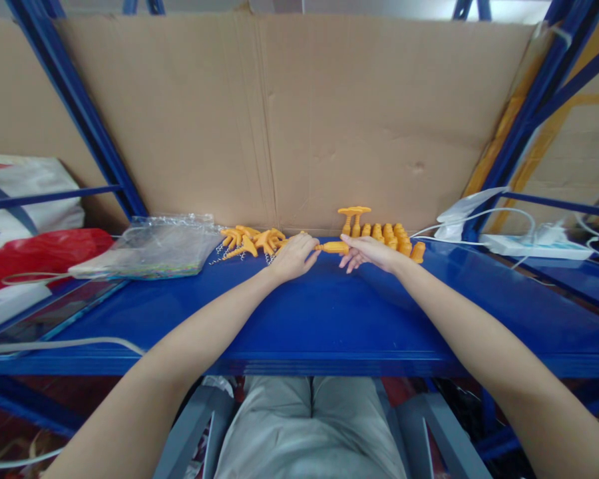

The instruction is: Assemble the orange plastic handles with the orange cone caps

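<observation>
Between my hands lies an orange plastic corkscrew barrel, held sideways above the shelf. My right hand grips its right end between thumb and fingers, the other fingers loosely curled. My left hand is closed at its narrow left end, and its fingers hide what is there. Beside my left hand lies a pile of orange handles with metal spirals. Behind my right hand, orange barrels stand upright in rows, and two corkscrews with T-shaped handles stand at their left. One barrel stands at the near right.
The blue shelf is backed by a cardboard sheet. At left are a clear plastic bag, a red bag and a white cable. A power strip lies at right. Blue posts rise either side.
</observation>
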Demonstrator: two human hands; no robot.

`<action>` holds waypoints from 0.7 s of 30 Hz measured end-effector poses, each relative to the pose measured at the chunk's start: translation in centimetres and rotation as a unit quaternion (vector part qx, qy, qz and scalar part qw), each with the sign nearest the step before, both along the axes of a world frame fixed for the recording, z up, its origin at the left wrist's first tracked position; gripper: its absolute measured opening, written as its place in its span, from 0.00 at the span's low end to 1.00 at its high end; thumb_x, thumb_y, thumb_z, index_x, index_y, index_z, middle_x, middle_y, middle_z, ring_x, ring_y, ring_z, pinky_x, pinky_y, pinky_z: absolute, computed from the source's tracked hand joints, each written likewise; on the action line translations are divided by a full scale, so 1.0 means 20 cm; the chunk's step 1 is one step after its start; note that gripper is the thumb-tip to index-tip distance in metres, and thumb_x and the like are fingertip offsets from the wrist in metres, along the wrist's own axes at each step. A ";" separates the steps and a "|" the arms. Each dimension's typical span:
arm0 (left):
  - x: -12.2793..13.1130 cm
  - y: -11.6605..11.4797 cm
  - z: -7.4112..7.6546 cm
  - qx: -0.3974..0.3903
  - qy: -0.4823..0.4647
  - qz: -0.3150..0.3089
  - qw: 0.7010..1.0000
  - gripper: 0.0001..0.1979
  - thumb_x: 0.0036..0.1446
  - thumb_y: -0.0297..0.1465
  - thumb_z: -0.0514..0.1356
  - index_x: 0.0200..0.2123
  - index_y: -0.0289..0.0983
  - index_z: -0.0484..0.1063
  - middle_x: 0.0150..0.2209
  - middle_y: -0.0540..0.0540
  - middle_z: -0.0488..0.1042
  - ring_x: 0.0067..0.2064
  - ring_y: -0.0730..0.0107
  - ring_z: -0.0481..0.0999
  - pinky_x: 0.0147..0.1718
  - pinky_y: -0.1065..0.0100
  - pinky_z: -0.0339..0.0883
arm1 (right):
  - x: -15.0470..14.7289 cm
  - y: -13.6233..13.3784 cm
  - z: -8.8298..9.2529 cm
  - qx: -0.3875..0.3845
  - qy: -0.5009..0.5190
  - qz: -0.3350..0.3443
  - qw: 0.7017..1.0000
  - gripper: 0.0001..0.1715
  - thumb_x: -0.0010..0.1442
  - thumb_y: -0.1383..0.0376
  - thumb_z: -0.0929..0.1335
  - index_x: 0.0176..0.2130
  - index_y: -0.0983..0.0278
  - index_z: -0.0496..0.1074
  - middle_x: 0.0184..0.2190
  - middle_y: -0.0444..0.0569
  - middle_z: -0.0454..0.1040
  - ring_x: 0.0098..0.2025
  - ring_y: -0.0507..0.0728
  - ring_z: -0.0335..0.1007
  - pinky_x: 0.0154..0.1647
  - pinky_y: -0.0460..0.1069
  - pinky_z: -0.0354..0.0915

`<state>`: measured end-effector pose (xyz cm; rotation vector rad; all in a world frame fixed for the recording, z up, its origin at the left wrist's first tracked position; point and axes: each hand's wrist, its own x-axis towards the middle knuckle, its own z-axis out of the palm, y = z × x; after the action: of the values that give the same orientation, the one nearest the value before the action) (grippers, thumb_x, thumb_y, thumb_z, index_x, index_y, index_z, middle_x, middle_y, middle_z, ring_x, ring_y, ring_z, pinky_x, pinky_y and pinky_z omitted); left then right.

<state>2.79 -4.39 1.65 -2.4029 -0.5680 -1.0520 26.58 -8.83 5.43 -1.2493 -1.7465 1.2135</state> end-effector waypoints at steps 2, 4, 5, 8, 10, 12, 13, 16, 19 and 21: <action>0.00 0.00 0.00 0.001 0.005 -0.002 1.000 0.09 0.68 0.33 0.51 0.41 0.37 0.69 0.36 0.42 0.74 0.40 0.61 0.75 0.43 0.58 0.71 | 0.01 0.01 -0.01 -0.005 -0.012 -0.002 1.000 0.33 0.62 0.38 0.63 0.35 0.65 0.73 0.30 0.56 0.81 0.25 0.54 0.75 0.23 0.46 0.66; 0.00 0.01 -0.01 -0.001 0.013 -0.008 1.000 0.09 0.68 0.33 0.51 0.41 0.37 0.69 0.36 0.42 0.74 0.40 0.60 0.75 0.42 0.59 0.71 | 0.01 0.01 -0.01 0.008 -0.024 -0.008 1.000 0.32 0.62 0.39 0.64 0.37 0.64 0.73 0.34 0.55 0.81 0.27 0.54 0.76 0.23 0.45 0.66; 0.00 0.01 -0.01 -0.002 0.019 -0.011 1.000 0.09 0.68 0.33 0.51 0.41 0.36 0.69 0.36 0.41 0.74 0.40 0.60 0.75 0.41 0.59 0.71 | 0.01 0.01 -0.01 0.021 -0.030 -0.011 0.999 0.31 0.62 0.39 0.64 0.39 0.64 0.74 0.36 0.54 0.81 0.28 0.54 0.76 0.24 0.45 0.66; 0.01 0.01 -0.01 0.004 0.045 -0.009 0.999 0.09 0.68 0.33 0.51 0.42 0.36 0.69 0.37 0.41 0.74 0.41 0.60 0.76 0.42 0.59 0.71 | 0.01 0.02 -0.02 0.072 -0.061 -0.007 0.996 0.28 0.62 0.42 0.67 0.43 0.63 0.75 0.40 0.53 0.80 0.35 0.55 0.77 0.29 0.45 0.69; 0.02 0.00 -0.01 0.011 0.057 -0.004 0.998 0.09 0.68 0.33 0.51 0.42 0.37 0.69 0.37 0.42 0.75 0.41 0.60 0.76 0.43 0.59 0.71 | 0.00 0.02 -0.03 0.113 -0.095 0.003 0.989 0.26 0.60 0.44 0.69 0.43 0.63 0.76 0.41 0.53 0.80 0.38 0.56 0.76 0.34 0.47 0.71; 0.02 0.00 -0.01 0.019 0.063 -0.003 0.998 0.09 0.68 0.32 0.50 0.42 0.36 0.69 0.37 0.42 0.75 0.41 0.61 0.76 0.43 0.59 0.71 | -0.01 0.03 -0.04 0.163 -0.130 0.011 0.978 0.24 0.59 0.46 0.71 0.42 0.63 0.77 0.39 0.52 0.80 0.38 0.56 0.75 0.38 0.49 0.71; 0.02 -0.01 -0.01 0.023 0.066 -0.004 0.998 0.10 0.69 0.32 0.50 0.42 0.36 0.69 0.37 0.42 0.75 0.41 0.61 0.76 0.43 0.60 0.71 | -0.01 0.03 -0.05 0.192 -0.142 0.013 0.971 0.23 0.58 0.47 0.71 0.41 0.64 0.77 0.38 0.51 0.80 0.38 0.56 0.75 0.40 0.50 0.71; 0.02 -0.01 0.00 0.029 0.075 -0.005 0.997 0.11 0.69 0.32 0.49 0.43 0.35 0.69 0.37 0.42 0.75 0.41 0.61 0.76 0.43 0.60 0.71 | -0.03 0.05 -0.07 0.291 -0.157 0.020 0.943 0.19 0.59 0.52 0.71 0.41 0.64 0.77 0.39 0.51 0.80 0.40 0.57 0.75 0.45 0.53 0.71; 0.02 -0.02 0.00 0.031 0.089 -0.007 0.996 0.11 0.69 0.31 0.49 0.43 0.35 0.69 0.37 0.41 0.74 0.41 0.61 0.76 0.43 0.60 0.72 | -0.06 0.05 -0.09 0.379 -0.189 0.021 0.905 0.13 0.60 0.58 0.71 0.42 0.64 0.78 0.41 0.52 0.80 0.43 0.58 0.76 0.48 0.54 0.70; 0.03 -0.03 0.00 0.034 0.102 -0.016 0.994 0.11 0.69 0.31 0.49 0.44 0.34 0.69 0.37 0.41 0.74 0.42 0.60 0.76 0.45 0.59 0.72 | -0.08 0.04 -0.10 0.415 -0.237 0.018 0.878 0.11 0.61 0.61 0.70 0.41 0.64 0.78 0.41 0.52 0.80 0.43 0.58 0.76 0.48 0.53 0.69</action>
<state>3.40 -4.92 1.68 -2.4282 -0.4174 -0.8121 25.04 -8.07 3.39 -0.9991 -2.2739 0.0611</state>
